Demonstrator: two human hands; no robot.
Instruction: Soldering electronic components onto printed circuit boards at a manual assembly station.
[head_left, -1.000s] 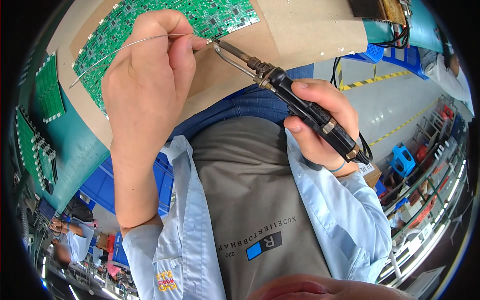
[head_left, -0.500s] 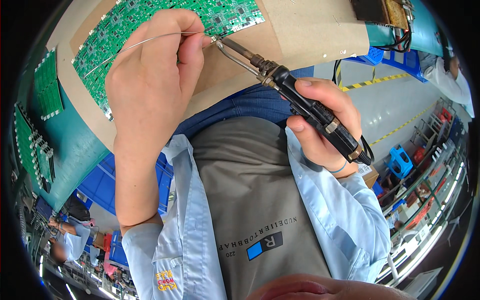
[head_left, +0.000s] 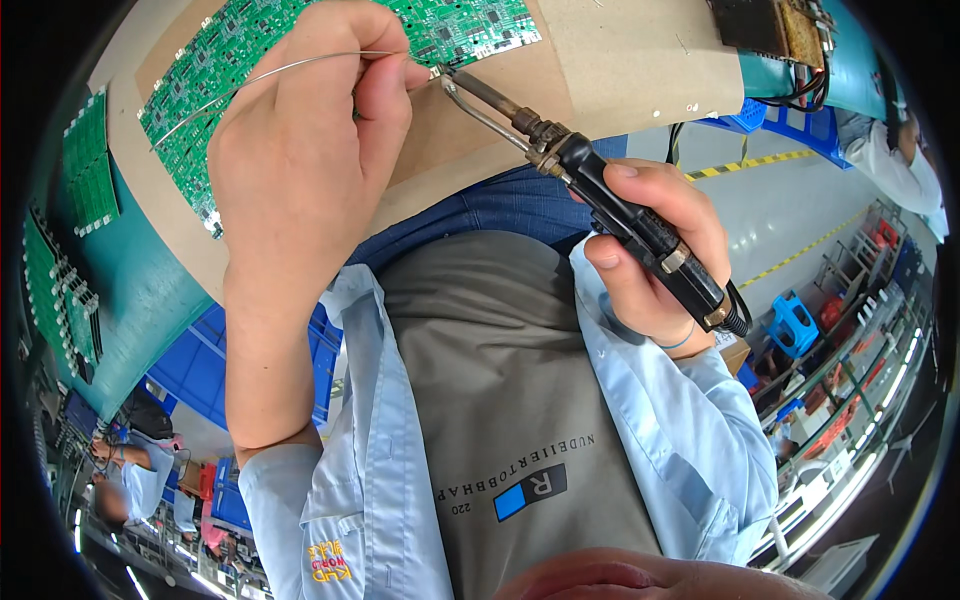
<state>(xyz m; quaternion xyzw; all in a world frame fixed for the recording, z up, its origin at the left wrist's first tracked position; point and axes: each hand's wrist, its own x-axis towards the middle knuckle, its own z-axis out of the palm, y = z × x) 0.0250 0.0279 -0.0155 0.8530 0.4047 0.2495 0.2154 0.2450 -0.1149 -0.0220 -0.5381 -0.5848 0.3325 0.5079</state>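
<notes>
My left hand (head_left: 305,160) pinches a length of thin silvery solder wire (head_left: 262,78) between thumb and fingertips; its tail arcs back over the knuckles to the left. Wrapped in my right hand (head_left: 665,250) is a black soldering iron (head_left: 640,225) with a thin metal tube beside its barrel. The iron's tip meets the near edge of a green circuit board panel (head_left: 470,30), close to the left fingertips. Whether the wire touches the tip is too small to tell. The panel lies on a brown board (head_left: 630,70), partly hidden under my left hand.
More green circuit boards (head_left: 90,170) stand at the left on the teal mat (head_left: 150,270), with a further stack (head_left: 55,290) nearer. A soldering stand with a sponge (head_left: 795,35) sits at the far right. Blue crates (head_left: 205,370) are below the table edge. Other people are in the background.
The iron and my right hand have shifted slightly right. My left hand has moved a little up with the solder wire. Both grips are the same.
</notes>
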